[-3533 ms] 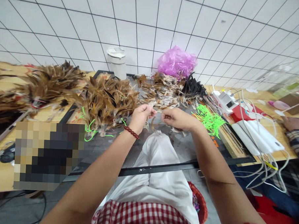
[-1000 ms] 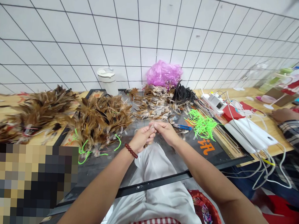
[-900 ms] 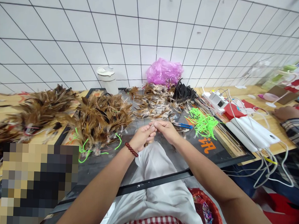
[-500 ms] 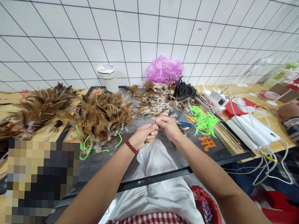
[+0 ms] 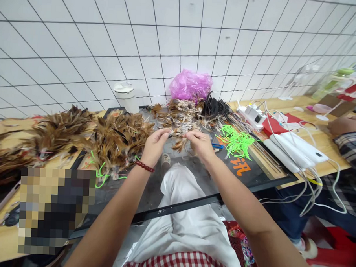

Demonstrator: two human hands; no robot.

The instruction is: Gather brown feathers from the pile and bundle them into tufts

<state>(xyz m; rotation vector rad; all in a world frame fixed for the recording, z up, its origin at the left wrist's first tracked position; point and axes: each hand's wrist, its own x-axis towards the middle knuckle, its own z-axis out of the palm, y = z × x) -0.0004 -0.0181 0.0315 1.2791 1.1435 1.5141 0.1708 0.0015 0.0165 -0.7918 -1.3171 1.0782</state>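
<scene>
My left hand (image 5: 156,145), with a dark red bead bracelet (image 5: 144,166) at the wrist, is closed with thumb and forefinger pinched together; what lies between them is too small to make out. Across a small gap, my right hand (image 5: 200,144) is closed in a pinch, with a small tuft of brown feathers (image 5: 180,144) at its fingertips. Both hands are above the glass tabletop, in front of a pile of pale-based feathers (image 5: 181,117). A heap of brown feathers (image 5: 119,137) lies left of my left hand. Bright green strings (image 5: 236,140) and a blue cutter (image 5: 217,146) lie beyond my right hand.
A white lidded cup (image 5: 127,96), a pink plastic bag (image 5: 190,85) and black feathers (image 5: 215,108) stand along the tiled wall. More feathers (image 5: 62,122) lie at left. White power strips (image 5: 298,150) with cables are at right, near another person's plaid sleeve (image 5: 350,145). A red basket (image 5: 235,242) stands below.
My hands, pressed together before, have moved apart and slightly up and away from me. The tuft of brown feathers now shows between them. The view has shifted slightly.
</scene>
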